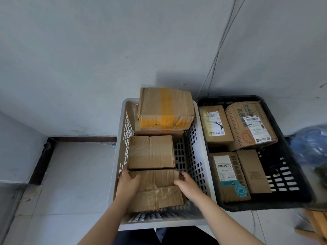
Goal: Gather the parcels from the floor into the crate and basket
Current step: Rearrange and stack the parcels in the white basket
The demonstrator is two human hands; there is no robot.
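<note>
left hand (pixel 127 183): you gripped taped parcel (pixel 156 191), left edge
right hand (pixel 187 185): gripped its right edge
white basket (pixel 160 224): held that parcel

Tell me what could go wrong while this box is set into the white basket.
The crumpled box, gripped by the left hand and right hand, sits tight beside the middle box; both hands may get pinched against the white basket walls. The yellow-taped box is stacked above the rim; a jolt might topple it.

matt cardboard parcel (pixel 155 190), white plastic basket (pixel 198 156)
</note>
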